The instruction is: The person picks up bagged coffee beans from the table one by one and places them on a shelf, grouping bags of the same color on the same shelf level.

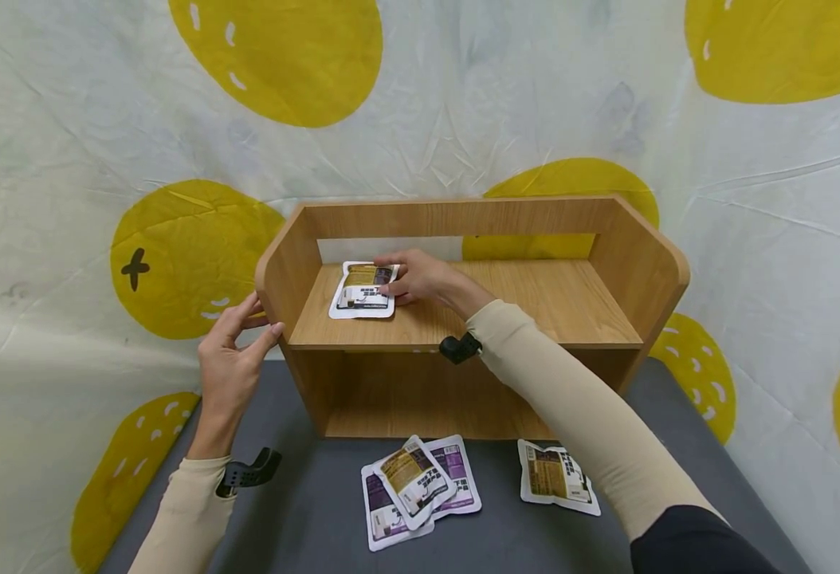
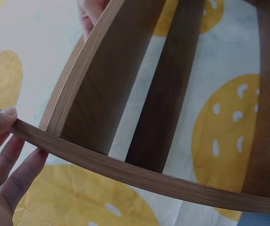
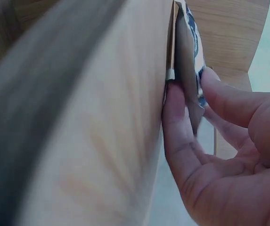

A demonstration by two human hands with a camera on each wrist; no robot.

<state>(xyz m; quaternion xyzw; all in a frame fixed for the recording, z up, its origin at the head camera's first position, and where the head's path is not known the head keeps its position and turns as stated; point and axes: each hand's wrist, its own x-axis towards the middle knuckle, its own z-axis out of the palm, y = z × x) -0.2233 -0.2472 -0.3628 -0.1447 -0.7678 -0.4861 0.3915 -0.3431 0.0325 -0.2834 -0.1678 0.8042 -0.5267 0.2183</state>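
A small two-level wooden shelf (image 1: 456,385) stands on the grey table. On its upper board, at the left end, is a white-edged pouch (image 1: 363,300) with a brown and gold label. My right hand (image 1: 427,279) pinches the right edge of this pouch; the right wrist view has the thumb on one face of the pouch (image 3: 191,52) and a finger on the other. At the shelf's left side, my left hand (image 1: 232,363) grips the edge of the side panel (image 2: 97,165), thumb on one side and fingers on the other.
Before the shelf lie two purple-labelled pouches (image 1: 457,470) with a brown-labelled pouch (image 1: 414,481) across them. Another brown-labelled pouch (image 1: 555,477) lies farther right, near my right sleeve (image 1: 585,414). Behind the shelf hangs a pale cloth (image 1: 427,96) with yellow shapes.
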